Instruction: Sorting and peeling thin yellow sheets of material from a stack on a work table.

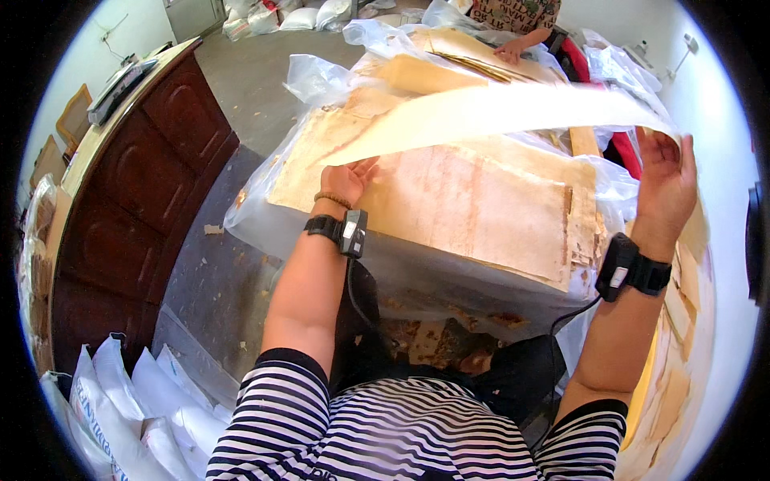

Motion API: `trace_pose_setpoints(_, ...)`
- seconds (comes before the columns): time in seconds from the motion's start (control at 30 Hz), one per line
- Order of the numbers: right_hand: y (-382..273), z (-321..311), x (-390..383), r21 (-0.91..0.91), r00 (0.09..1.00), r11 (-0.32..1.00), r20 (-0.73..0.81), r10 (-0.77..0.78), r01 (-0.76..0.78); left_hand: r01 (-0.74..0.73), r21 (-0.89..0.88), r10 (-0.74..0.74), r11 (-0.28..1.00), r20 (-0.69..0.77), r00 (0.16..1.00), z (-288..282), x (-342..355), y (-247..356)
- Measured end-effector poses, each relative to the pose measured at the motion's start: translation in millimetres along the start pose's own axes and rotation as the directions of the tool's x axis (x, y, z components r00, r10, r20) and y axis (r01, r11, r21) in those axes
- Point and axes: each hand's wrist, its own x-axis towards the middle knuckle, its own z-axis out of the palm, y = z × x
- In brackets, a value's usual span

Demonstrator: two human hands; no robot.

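A long, pale veneer sheet [497, 114] is raised above a stack of similar sheets, bowed upward and smeared by motion. Its right end is in my right hand [666, 180], the fingers curled round the edge. At the left end, my left hand [350, 181] holds the sheet's near edge from below, with part of the fingers hidden behind it. Beneath lies the veneer stack [481, 210], its top sheet pinkish tan with a ragged, flaking right edge. Clear plastic film [265, 212] wraps the stack's sides.
Across the stack, another person's hand [510, 51] rests on more veneer. A dark red wooden counter [144, 176] stands on the left, with white sacks [172, 405] at the lower left. More veneer pieces [674, 385] lie along the right wall. Scraps litter the floor [233, 280].
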Motion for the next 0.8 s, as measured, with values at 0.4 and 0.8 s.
trace_pose_setpoints(0.4, 116.0, -165.2, -167.1, -0.646, 0.958, 0.71, -0.228, 0.173, -0.282, 0.343, 0.354, -0.405, 0.87, 0.117, 0.907, -29.0, -55.3, 26.3)
trace_pose_setpoints(0.8, 59.3, -150.6, -137.1, -0.147, 0.845, 0.947, -0.504, 0.177, -0.286, -0.318, 0.816, 0.293, 0.482, 0.192, 0.937, 15.7, -48.1, 67.1)
